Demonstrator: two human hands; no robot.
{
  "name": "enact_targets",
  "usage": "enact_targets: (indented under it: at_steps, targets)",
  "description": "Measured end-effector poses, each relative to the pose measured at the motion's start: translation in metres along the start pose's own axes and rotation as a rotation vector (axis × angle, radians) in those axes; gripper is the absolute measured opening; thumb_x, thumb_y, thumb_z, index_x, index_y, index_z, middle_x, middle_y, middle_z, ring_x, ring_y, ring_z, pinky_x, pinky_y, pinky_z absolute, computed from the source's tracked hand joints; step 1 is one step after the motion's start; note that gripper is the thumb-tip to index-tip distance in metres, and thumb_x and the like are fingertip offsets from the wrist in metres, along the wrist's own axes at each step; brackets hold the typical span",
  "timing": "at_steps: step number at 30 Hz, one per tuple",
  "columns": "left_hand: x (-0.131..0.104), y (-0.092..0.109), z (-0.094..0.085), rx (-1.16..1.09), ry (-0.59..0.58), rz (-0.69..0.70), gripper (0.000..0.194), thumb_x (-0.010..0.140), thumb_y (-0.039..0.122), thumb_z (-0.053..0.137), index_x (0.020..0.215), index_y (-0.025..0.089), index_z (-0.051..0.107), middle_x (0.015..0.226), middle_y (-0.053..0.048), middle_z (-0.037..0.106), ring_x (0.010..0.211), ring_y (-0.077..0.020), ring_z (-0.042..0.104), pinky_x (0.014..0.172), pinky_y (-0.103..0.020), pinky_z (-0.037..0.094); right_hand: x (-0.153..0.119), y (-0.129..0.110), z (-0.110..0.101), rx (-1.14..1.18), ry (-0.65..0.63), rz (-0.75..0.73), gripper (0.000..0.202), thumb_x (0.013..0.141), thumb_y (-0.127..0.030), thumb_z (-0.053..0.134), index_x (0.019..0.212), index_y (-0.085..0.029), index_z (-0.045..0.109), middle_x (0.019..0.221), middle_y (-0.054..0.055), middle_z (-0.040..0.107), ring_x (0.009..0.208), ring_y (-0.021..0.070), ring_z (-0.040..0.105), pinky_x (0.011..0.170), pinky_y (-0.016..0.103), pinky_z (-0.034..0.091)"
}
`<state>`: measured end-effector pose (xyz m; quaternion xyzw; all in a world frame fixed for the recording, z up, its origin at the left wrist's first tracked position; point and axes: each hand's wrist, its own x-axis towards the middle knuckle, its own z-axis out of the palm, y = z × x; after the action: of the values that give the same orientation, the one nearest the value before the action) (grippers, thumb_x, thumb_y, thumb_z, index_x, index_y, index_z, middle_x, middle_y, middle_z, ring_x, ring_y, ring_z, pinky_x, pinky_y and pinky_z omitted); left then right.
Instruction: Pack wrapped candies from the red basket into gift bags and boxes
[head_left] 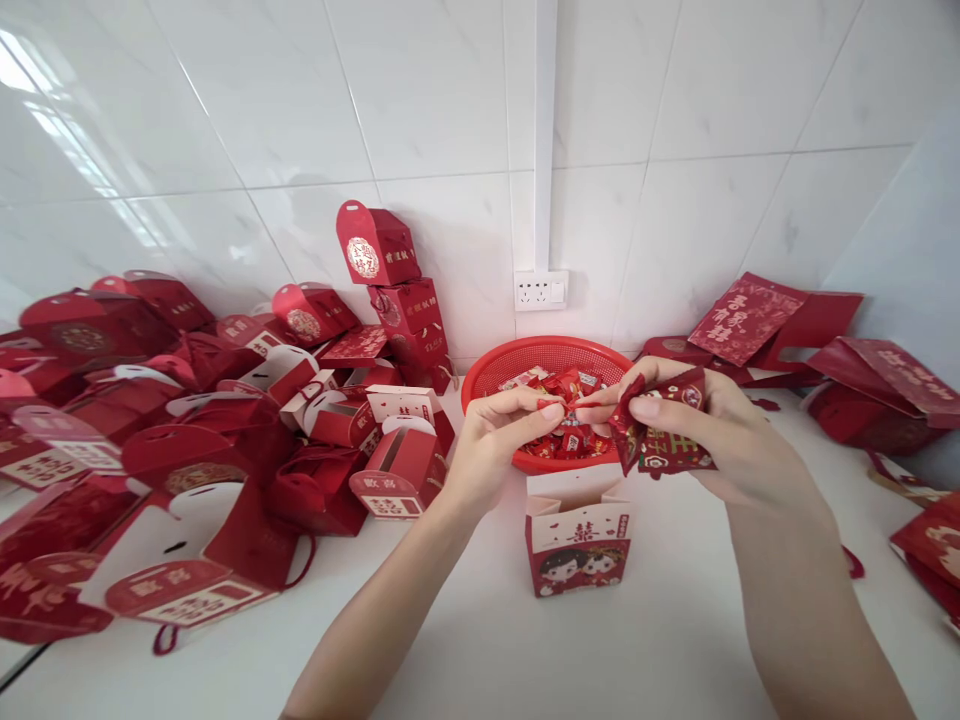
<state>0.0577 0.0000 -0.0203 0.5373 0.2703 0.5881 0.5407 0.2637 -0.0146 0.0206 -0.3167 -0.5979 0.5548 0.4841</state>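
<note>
My right hand is closed around a red snack packet with printed writing and a flower pattern. My left hand has thumb and index finger pinched on a small red wrapped candy, which lies mostly hidden by the fingers. Both hands hover over the front of a red plastic basket holding several wrapped candies. Just below them, a red and white gift box with two cartoon figures stands upright on the white table, its top open.
Many red gift boxes crowd the left side, some with open lids. A stack of boxes leans near the tiled wall by a white power socket. More red boxes lie on the right.
</note>
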Motion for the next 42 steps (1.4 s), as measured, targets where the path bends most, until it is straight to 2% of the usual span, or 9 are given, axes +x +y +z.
enact_targets:
  at_steps: [8, 14, 20, 26, 29, 34, 38, 42]
  targets:
    - [0.000, -0.004, -0.003, 0.001, -0.015, -0.012, 0.023, 0.080, 0.041, 0.083, 0.075, 0.018, 0.080, 0.071, 0.000, 0.067, 0.069, -0.0094, 0.054, 0.069, -0.021, 0.045, 0.002, 0.001, -0.004, 0.011, 0.030, 0.046, 0.032, 0.075, -0.044, 0.086, 0.085, -0.023, 0.064, 0.087, 0.005, 0.076, 0.077, 0.0211, 0.074, 0.065, 0.030, 0.058]
    - [-0.001, -0.004, -0.003, 0.042, -0.015, -0.041, 0.024, 0.079, 0.042, 0.083, 0.084, 0.019, 0.084, 0.081, -0.004, 0.076, 0.078, -0.0134, 0.064, 0.078, -0.024, 0.050, 0.002, 0.002, -0.008, -0.001, 0.043, 0.053, 0.033, 0.073, -0.046, 0.086, 0.084, -0.024, 0.064, 0.086, 0.004, 0.075, 0.077, 0.0220, 0.073, 0.067, 0.033, 0.059]
    - [-0.003, 0.004, 0.001, 0.128, 0.038, 0.040, 0.025, 0.076, 0.038, 0.086, 0.094, 0.021, 0.082, 0.092, -0.004, 0.078, 0.084, -0.0152, 0.069, 0.079, -0.026, 0.056, 0.002, 0.003, -0.010, 0.013, 0.073, 0.072, 0.035, 0.072, -0.043, 0.087, 0.088, -0.023, 0.063, 0.088, 0.005, 0.076, 0.079, 0.0230, 0.074, 0.068, 0.034, 0.060]
    - [-0.003, 0.009, -0.001, 0.206, -0.048, 0.035, 0.027, 0.075, 0.033, 0.086, 0.097, 0.019, 0.079, 0.088, -0.005, 0.078, 0.080, -0.0160, 0.070, 0.076, -0.027, 0.057, 0.004, 0.001, -0.009, 0.056, 0.102, 0.098, 0.036, 0.070, -0.039, 0.089, 0.090, -0.024, 0.063, 0.094, 0.006, 0.078, 0.085, 0.0258, 0.076, 0.073, 0.037, 0.061]
    - [-0.002, 0.008, -0.001, 0.221, -0.024, 0.064, 0.026, 0.076, 0.034, 0.086, 0.096, 0.018, 0.079, 0.086, -0.005, 0.078, 0.078, -0.0158, 0.070, 0.075, -0.027, 0.057, 0.005, 0.001, -0.009, 0.052, 0.092, 0.102, 0.037, 0.070, -0.041, 0.089, 0.089, -0.024, 0.062, 0.092, 0.005, 0.077, 0.086, 0.0265, 0.076, 0.076, 0.039, 0.061]
    - [-0.003, 0.009, -0.001, 0.240, 0.073, 0.101, 0.028, 0.075, 0.036, 0.086, 0.093, 0.018, 0.077, 0.081, -0.003, 0.075, 0.077, -0.0164, 0.070, 0.076, -0.029, 0.059, 0.005, 0.000, -0.007, 0.013, 0.043, 0.152, 0.038, 0.070, -0.044, 0.089, 0.087, -0.022, 0.063, 0.086, 0.005, 0.076, 0.083, 0.0255, 0.076, 0.066, 0.032, 0.058]
    - [-0.004, 0.012, -0.002, 0.226, 0.072, 0.084, 0.030, 0.074, 0.035, 0.087, 0.096, 0.017, 0.076, 0.074, -0.002, 0.074, 0.073, -0.0172, 0.071, 0.076, -0.031, 0.060, 0.004, 0.000, -0.006, 0.015, 0.055, 0.155, 0.041, 0.069, -0.046, 0.090, 0.086, -0.022, 0.061, 0.080, 0.004, 0.074, 0.075, 0.0230, 0.074, 0.059, 0.029, 0.055]
    - [-0.003, 0.013, -0.004, 0.181, 0.039, 0.052, 0.029, 0.072, 0.032, 0.089, 0.094, 0.017, 0.077, 0.070, -0.001, 0.071, 0.070, -0.0147, 0.069, 0.073, -0.027, 0.059, 0.004, -0.001, -0.005, 0.003, 0.036, 0.155, 0.041, 0.069, -0.047, 0.089, 0.085, -0.023, 0.060, 0.080, 0.005, 0.074, 0.081, 0.0269, 0.076, 0.060, 0.031, 0.056]
